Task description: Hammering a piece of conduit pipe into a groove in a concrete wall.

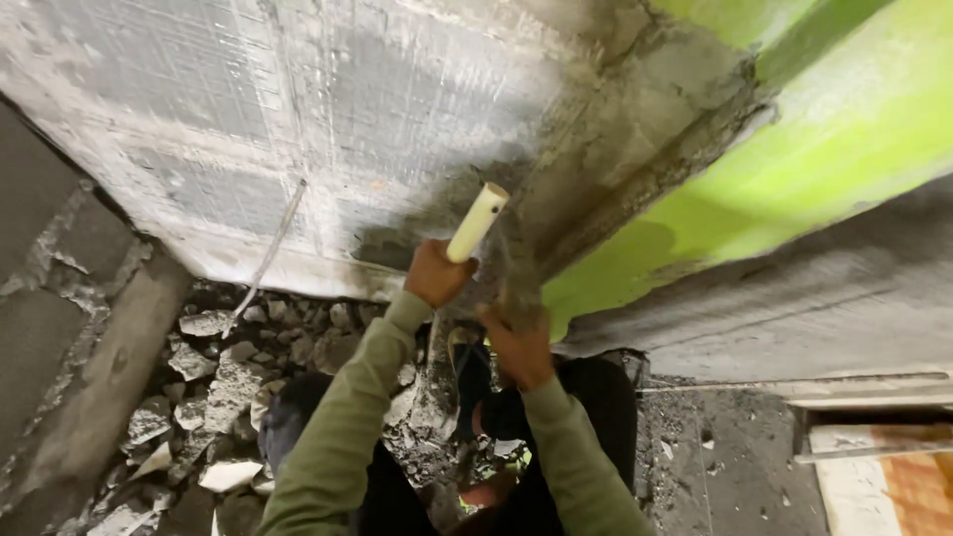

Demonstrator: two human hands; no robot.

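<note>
1. Gripping a pale yellow handle (476,221), the left hand (435,274) is clenched around its lower part; the free end of the handle points up and to the right, in front of the grey wall (298,109).
2. The right hand (516,342) is raised just beside it, a little lower and to the right. It is closed on something dark and blurred, and I cannot tell what it is.
3. Both arms wear olive green sleeves (342,427) and reach up from the bottom of the view toward the rough corner where the grey wall meets a bright green surface (844,129).
4. Below the hands, the dark trousers and one shoe (467,362) of the person are visible among the debris.
5. A heap of broken concrete pieces (213,382) lies on the floor at the foot of the wall, left of the arms.
6. A thin metal rod (266,258) leans on the wall above this rubble, well apart from the hands.
7. At the right lie light wooden boards (874,452).
</note>
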